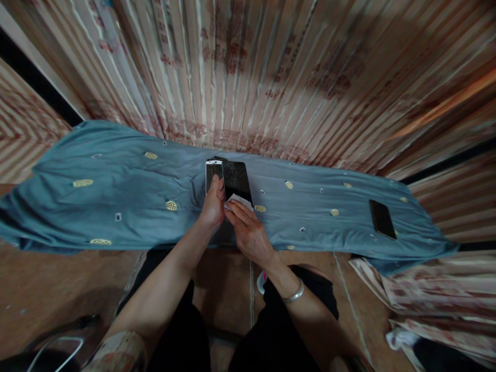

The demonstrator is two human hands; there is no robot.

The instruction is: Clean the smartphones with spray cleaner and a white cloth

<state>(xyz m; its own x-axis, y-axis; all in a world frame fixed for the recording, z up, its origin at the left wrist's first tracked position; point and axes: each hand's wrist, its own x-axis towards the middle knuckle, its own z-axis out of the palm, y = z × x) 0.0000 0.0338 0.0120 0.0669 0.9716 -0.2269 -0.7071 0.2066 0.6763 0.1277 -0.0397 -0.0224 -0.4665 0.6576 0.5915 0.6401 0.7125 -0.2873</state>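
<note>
Blue-grey cloth with yellow oval patches [127,206] draped over the surface, striped pink curtain [271,67] behind, left hand [213,206] clamped on white-framed phone [213,173] at centre, right hand [248,230] pressing small white wipe [238,200] against black glass panel [237,180], another dark phone [382,218] far right, brown floor [50,289] nearby.

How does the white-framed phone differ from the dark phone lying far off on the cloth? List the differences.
1. The white-framed phone has a pale bezel; the dark phone looks black all over.
2. The white-framed phone is touched by the left hand, with the right hand pressing a white wipe beside it; the dark phone lies alone, untouched.
3. The white-framed phone sits mid-cloth; the dark phone sits near the cloth's right end.

Both lie flat on the blue cloth.
</note>
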